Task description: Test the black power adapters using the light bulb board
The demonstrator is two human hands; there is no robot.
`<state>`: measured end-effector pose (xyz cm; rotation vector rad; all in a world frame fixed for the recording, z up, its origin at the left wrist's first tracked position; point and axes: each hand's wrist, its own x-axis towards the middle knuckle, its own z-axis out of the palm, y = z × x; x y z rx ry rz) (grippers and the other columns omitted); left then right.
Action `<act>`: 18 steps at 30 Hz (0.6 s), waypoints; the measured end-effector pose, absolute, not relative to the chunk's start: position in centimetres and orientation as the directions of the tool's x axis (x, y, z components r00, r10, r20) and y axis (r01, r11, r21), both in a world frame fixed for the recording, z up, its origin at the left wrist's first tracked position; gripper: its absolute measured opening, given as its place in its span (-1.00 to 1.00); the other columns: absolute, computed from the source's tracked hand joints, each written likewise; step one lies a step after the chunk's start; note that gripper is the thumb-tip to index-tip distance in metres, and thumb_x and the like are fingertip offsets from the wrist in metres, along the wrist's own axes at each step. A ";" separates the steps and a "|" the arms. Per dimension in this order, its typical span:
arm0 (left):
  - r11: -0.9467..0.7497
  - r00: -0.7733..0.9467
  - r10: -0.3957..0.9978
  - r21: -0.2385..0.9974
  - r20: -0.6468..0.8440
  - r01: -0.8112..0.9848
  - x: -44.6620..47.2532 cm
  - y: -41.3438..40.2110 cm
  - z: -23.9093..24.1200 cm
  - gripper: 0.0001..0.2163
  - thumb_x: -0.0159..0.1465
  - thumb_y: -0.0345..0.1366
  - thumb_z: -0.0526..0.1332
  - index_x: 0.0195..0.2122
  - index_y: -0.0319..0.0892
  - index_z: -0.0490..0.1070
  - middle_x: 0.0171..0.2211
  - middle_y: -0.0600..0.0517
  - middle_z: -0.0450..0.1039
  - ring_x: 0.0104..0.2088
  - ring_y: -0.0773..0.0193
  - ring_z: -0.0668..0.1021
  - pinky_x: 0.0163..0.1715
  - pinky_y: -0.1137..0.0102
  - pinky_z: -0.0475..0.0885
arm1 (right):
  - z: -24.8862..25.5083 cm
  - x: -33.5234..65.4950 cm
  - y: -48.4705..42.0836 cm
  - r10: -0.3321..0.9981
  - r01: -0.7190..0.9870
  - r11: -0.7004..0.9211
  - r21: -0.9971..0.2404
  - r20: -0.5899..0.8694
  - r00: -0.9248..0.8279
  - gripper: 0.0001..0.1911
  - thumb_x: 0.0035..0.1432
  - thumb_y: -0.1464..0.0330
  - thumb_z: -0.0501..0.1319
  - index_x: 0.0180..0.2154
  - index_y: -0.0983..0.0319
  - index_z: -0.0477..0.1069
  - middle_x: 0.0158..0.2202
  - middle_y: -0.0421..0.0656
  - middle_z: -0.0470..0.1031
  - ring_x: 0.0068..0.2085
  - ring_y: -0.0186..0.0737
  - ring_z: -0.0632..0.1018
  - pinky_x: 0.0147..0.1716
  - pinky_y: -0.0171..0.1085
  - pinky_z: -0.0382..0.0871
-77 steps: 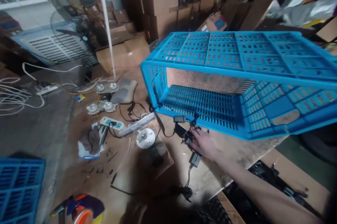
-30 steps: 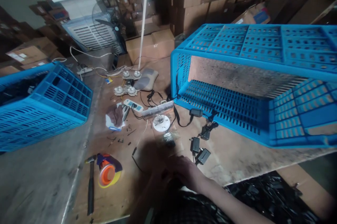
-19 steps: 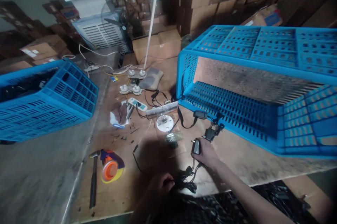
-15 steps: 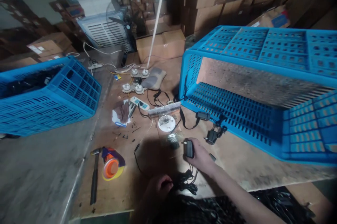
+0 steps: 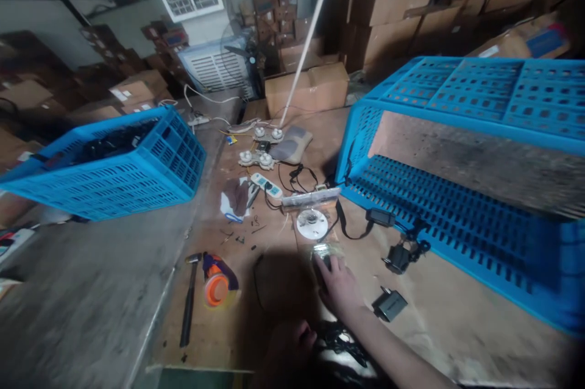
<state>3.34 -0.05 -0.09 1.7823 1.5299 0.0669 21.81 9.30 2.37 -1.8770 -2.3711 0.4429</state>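
Note:
My right hand (image 5: 342,286) is closed round a black power adapter (image 5: 322,272), at the near edge of a small shiny-topped block (image 5: 327,250). Whether the adapter is joined to the block is hidden by my fingers. My left hand (image 5: 297,340) is low and in deep shadow, its fingers curled. A thin black cable (image 5: 257,282) runs towards it over the table. Between my forearms lies a bundle of black cord (image 5: 340,340). A second power adapter (image 5: 390,304) lies right of my right hand, and another adapter (image 5: 397,258) sits beyond it.
A large blue crate (image 5: 457,188) lies on its side at the right. On the left stands another blue crate (image 5: 119,178) with dark items inside. A hammer (image 5: 189,300), an orange tape roll (image 5: 216,289), a white round lamp holder (image 5: 312,225) and a power strip (image 5: 266,185) lie on the table.
My right hand has moved left and down with the adapter, onto the shiny-topped block. The adapter on the right has come fully into sight. My head view has turned left.

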 end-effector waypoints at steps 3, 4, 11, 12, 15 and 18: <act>0.008 0.257 0.873 0.539 -0.414 0.842 3.3 -0.2 -0.6 -0.72 0.37 -0.17 0.07 -0.39 -0.12 0.49 -0.42 -0.03 0.54 -0.38 0.17 0.54 -0.38 0.37 0.35 | 2.0 22.0 9.3 0.961 0.938 0.235 -0.254 -0.081 -0.263 -0.14 -0.04 0.47 0.36 0.31 0.15 0.22 0.04 0.14 0.37 0.00 0.23 0.45 -0.06 0.01 0.42; 0.005 0.250 0.879 0.532 -0.406 0.847 3.2 -0.3 -0.9 -0.71 0.38 -0.17 0.06 -0.39 -0.11 0.49 -0.42 -0.04 0.54 -0.38 0.16 0.55 -0.37 0.36 0.37 | 1.8 22.1 9.3 0.960 0.937 0.245 -0.250 -0.071 -0.270 -0.15 -0.03 0.47 0.36 0.31 0.14 0.22 0.04 0.13 0.37 0.00 0.21 0.45 -0.05 0.00 0.42; -0.021 0.234 0.905 0.511 -0.355 0.859 2.7 -1.4 -3.5 -0.83 0.37 -0.18 0.15 -0.16 -0.03 0.53 -0.20 -0.14 0.57 -0.16 -0.02 0.59 -0.11 0.17 0.49 | 0.2 22.5 9.1 0.957 0.933 0.268 -0.240 -0.047 -0.287 -0.08 -0.06 0.45 0.37 0.33 0.03 0.16 0.05 0.05 0.37 0.01 0.17 0.44 -0.02 -0.02 0.42; -0.032 0.247 0.900 0.512 -0.358 0.858 2.6 -1.7 -3.8 -0.84 0.35 -0.21 0.19 -0.11 -0.02 0.53 -0.12 -0.15 0.56 -0.09 -0.07 0.58 -0.04 0.12 0.48 | 0.1 22.4 9.1 0.957 0.933 0.265 -0.242 -0.049 -0.284 -0.07 -0.08 0.46 0.37 0.34 0.04 0.16 0.05 0.05 0.37 0.01 0.18 0.44 -0.02 -0.02 0.42; -0.065 0.299 0.878 0.525 -0.373 0.848 2.4 -2.2 -4.0 -0.76 0.27 -0.30 0.31 -0.03 -0.02 0.53 0.03 -0.17 0.52 0.05 -0.16 0.52 0.10 -0.03 0.41 | 0.2 22.1 9.2 0.959 0.931 0.256 -0.261 -0.054 -0.279 -0.06 -0.08 0.48 0.37 0.34 0.09 0.17 0.05 0.08 0.37 0.02 0.20 0.46 0.00 -0.02 0.42; -0.055 0.302 0.879 0.551 -0.369 0.833 2.5 -2.0 -3.2 -0.78 0.37 -0.24 0.27 0.02 -0.10 0.48 0.06 -0.15 0.47 0.03 -0.03 0.53 0.07 0.00 0.44 | 0.5 23.1 9.2 0.954 0.916 0.266 -0.302 -0.053 -0.294 -0.10 -0.04 0.42 0.35 0.33 0.03 0.17 0.07 0.03 0.37 0.01 0.14 0.51 -0.01 -0.05 0.45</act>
